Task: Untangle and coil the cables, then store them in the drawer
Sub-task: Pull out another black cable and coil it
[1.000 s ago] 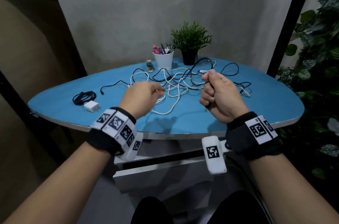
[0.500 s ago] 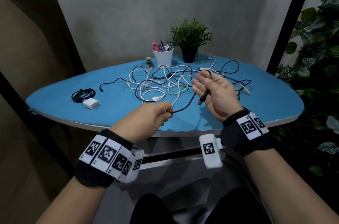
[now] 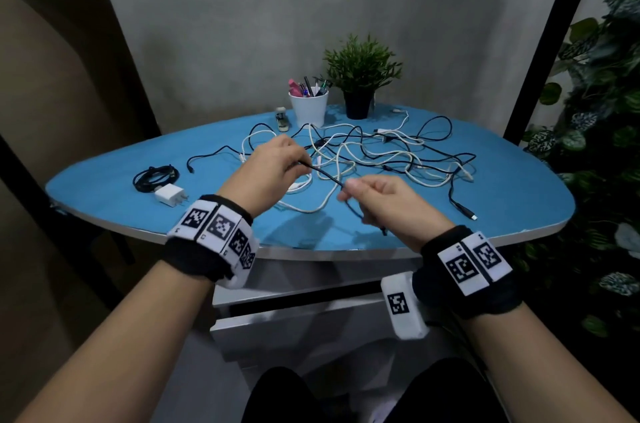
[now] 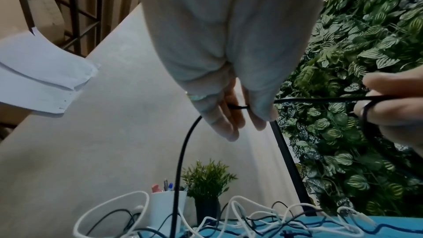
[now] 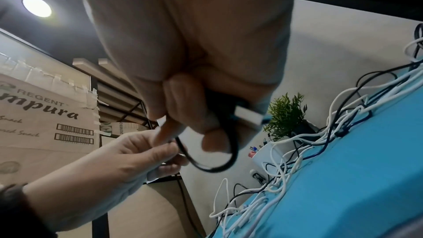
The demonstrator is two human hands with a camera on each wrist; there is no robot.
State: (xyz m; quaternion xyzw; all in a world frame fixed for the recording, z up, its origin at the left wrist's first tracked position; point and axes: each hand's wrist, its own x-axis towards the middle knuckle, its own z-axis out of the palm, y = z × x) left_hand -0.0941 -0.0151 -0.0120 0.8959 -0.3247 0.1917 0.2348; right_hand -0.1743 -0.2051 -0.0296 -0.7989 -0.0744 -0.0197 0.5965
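A tangle of black and white cables (image 3: 374, 152) lies across the middle of the blue table (image 3: 512, 194). My left hand (image 3: 273, 166) hovers above the table and pinches a black cable (image 3: 325, 175) (image 4: 183, 160) that runs down into the tangle. My right hand (image 3: 381, 197) grips the same black cable, looped round its fingers (image 5: 215, 158), with its plug end (image 5: 248, 117) in the palm. A short taut stretch joins the two hands. One coiled black cable (image 3: 156, 177) rests at the table's left, next to a white charger (image 3: 169, 196). A partly open white drawer (image 3: 298, 315) sits under the table.
At the back of the table stand a white pen cup (image 3: 309, 107), a small potted plant (image 3: 360, 76) and a small figurine (image 3: 282, 119). A leafy wall (image 3: 602, 132) and a black post (image 3: 550, 28) are to the right. A loose black cable end (image 3: 464, 211) lies near the right front edge.
My left hand has risen from the table's front edge toward the tangle. My right hand's fingers, spread half a second ago, have curled round the black cable and moved nearer me.
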